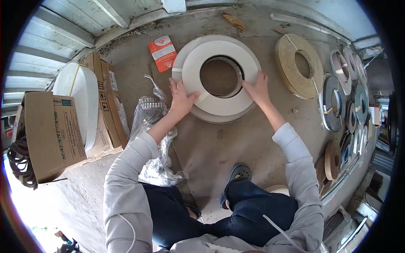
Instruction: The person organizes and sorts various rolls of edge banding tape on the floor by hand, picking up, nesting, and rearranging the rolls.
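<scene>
A white roll of edge banding tape (192, 63) lies on top of a wider off-white roll (202, 39) on the floor in front of me. Its round centre is hollow. My left hand (182, 100) grips the near left side of the upper roll, thumb on the top face and fingers along the outer edge. On the right, my right hand (257, 89) clasps the ring, thumb at the inner hole and fingers over the outer rim. The undersides of both hands' grips are hidden.
A red-and-white card (163, 53) lies beyond the rolls, left. Clear plastic wrapping (158, 162) and cardboard boxes (55, 130) stand at left. A tan roll (287, 63) and several other rolls lie at right. A dry leaf (234, 21) is near the wall.
</scene>
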Demonstrator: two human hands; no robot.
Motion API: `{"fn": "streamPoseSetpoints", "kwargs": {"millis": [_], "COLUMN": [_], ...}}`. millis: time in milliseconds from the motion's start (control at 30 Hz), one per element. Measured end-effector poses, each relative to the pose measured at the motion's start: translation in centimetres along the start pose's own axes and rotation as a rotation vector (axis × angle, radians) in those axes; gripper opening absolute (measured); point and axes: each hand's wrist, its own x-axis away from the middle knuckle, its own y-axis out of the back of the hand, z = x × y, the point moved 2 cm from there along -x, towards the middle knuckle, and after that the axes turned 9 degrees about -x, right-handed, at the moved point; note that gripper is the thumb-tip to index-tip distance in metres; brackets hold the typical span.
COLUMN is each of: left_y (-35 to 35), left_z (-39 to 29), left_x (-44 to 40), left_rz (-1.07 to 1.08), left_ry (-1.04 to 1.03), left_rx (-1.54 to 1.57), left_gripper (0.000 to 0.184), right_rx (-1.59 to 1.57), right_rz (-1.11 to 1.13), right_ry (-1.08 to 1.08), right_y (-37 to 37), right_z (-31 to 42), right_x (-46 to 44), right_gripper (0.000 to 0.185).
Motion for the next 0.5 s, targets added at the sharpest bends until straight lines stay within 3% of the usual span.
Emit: {"fn": "streamPoseSetpoints", "kwargs": {"millis": [500], "left_y": [0.9], "left_z": [-0.7], "left_x": [-0.6], "left_rz": [-0.008], "left_ry": [0.079], "left_rx": [0.065], "left_gripper": [0.078], "right_rx": [-0.043], "right_rz": [-0.023], "right_ry": [-0.184], "right_y": [-0.8], "right_z": [1.0], "right_x": [-0.3], "right_gripper": [0.091]}}
